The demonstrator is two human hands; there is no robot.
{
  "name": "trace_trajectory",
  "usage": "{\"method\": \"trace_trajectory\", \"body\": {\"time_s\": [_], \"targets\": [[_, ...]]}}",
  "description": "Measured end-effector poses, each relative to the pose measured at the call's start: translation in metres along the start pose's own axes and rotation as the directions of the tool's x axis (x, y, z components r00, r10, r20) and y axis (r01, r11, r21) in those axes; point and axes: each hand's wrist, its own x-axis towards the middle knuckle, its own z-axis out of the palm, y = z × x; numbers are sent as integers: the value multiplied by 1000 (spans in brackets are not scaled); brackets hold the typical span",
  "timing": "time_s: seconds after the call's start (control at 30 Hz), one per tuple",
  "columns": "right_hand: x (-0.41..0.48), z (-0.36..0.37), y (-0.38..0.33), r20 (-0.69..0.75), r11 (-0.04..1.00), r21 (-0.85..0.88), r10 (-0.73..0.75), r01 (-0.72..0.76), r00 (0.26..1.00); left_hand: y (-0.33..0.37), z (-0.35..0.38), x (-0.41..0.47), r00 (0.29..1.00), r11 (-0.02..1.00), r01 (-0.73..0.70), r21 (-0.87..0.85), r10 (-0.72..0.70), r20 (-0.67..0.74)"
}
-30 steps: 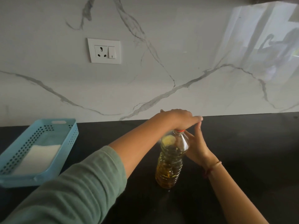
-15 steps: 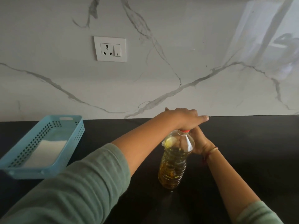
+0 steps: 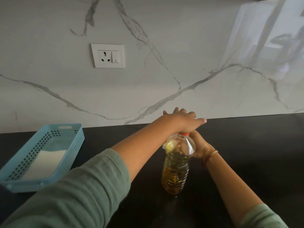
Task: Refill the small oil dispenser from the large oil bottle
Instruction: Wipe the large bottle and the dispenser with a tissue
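Our left hand (image 3: pixel 184 121) presses flat on the oil bottle's (image 3: pixel 176 165) red cap (image 3: pixel 183 133). Our right hand (image 3: pixel 199 146) touches its shoulder, grip unclear.

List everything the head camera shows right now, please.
large oil bottle: one, clear, yellow oil inside, upright mid-countertop
cap: one, red, on the bottle
basket: one, light blue, countertop left, something white inside
socket plate: one, white, on the wall
wall: one, white marble, grey veins, behind
countertop: one, black
small oil dispenser: none in view
bracelet: one, brownish, right wrist
sleeves: two, green, both forearms
left hand: one, on top of the cap
right hand: one, holding the bottle's shoulder, far side
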Motion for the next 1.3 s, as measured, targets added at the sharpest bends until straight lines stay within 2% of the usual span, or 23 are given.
{"method": "trace_trajectory", "body": {"time_s": [0.07, 0.13, 0.23, 0.3, 0.37, 0.47, 0.53, 0.67, 0.77, 0.83, 0.9, 0.97, 1.07, 1.17, 1.3], "targets": [[6, -24, 14, 138, 994, 107, 5, -20, 990, -1, -1, 0, 1000, 1000, 1, -9, -1, 7], [0, -39, 22, 187, 991, 133, -41, 16, 982, -3, -2, -1, 1000, 1000, 1, -5, -1, 3], [-21, -40, 46, 105, 964, 172, -221, 201, 970, -6, -3, 0, 1000, 1000, -8, -13, 8, -7], [-35, -31, 67, -64, 924, 103, -362, 367, 930, -4, -3, 2, 1000, 999, -19, -36, 19, 7], [-47, -20, 84, -263, 873, -7, -471, 487, 842, -2, 0, 4, 999, 999, -39, -36, 39, 12], [-66, -4, 93, -462, 815, -119, -551, 568, 695, -1, 0, 6, 999, 999, -36, -34, 36, 13], [-76, 6, 96, -503, 771, -189, -608, 609, 614, -3, 0, 7, 999, 999, -30, -45, 31, 22], [-84, 19, 101, -496, 646, -355, -743, 676, 449, -3, -2, 6, 999, 997, -32, -70, 34, 36], [-84, 17, 99, -303, 410, -636, -912, 654, 277, 1, -3, 2, 998, 995, -44, -88, 47, 43], [-83, 11, 102, -81, 178, -815, -977, 551, 195, 4, -3, 0, 997, 994, -53, -96, 58, 53], [-80, 4, 104, 130, -60, -911, -981, 408, 145, 4, -4, -1, 996, 992, -54, -112, 61, 61], [-76, -4, 106, 287, -232, -923, -946, 308, 149, 3, -4, -1, 996, 991, -51, -126, 60, 67], [-70, -14, 109, 490, -420, -859, -841, 293, 231, 0, -4, 0, 995, 989, -43, -141, 55, 81], [-69, -17, 107, 565, -485, -817, -781, 313, 264, 1, -5, -1, 995, 989, -42, -140, 55, 89], [-77, -14, 93, 649, -580, -756, -723, 303, 235, 3, -5, -2, 993, 987, -42, -153, 58, 104]]}}
